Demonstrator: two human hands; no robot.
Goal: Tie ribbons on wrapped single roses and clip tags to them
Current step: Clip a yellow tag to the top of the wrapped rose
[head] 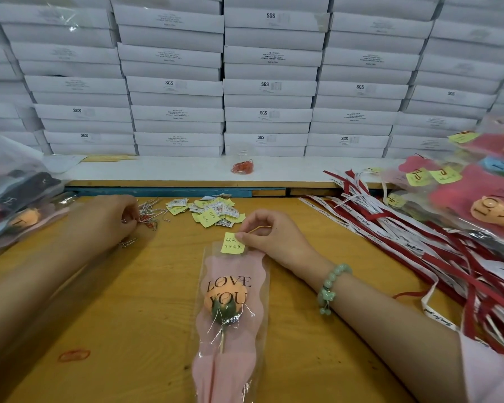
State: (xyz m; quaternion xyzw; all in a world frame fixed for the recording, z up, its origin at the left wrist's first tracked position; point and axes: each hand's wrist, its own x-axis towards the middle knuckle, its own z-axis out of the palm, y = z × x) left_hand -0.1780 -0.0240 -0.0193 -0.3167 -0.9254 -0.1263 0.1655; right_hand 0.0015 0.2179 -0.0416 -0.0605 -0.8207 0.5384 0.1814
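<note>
A wrapped orange rose [229, 312] in a pink and clear sleeve printed "LOVE YOU" lies lengthwise on the wooden table [146, 309]. A yellow tag [232, 242] with handwriting sits on the sleeve's top edge. My right hand [269, 237] pinches the tag's upper right corner with curled fingers; a thin gold paper clip shows between its fingers. My left hand [111, 218] is curled over a scatter of paper clips [146, 213] at the left, fingertips among them. Whether it holds one I cannot tell.
More yellow and white tags [213, 212] lie in a heap behind the rose. Red and white ribbons [419, 242] spread across the right side, with finished wrapped roses [483, 199] beyond. Bagged roses [15, 205] sit far left. Stacked white boxes [268, 82] form a wall behind. A red rubber band [74, 355] lies front left.
</note>
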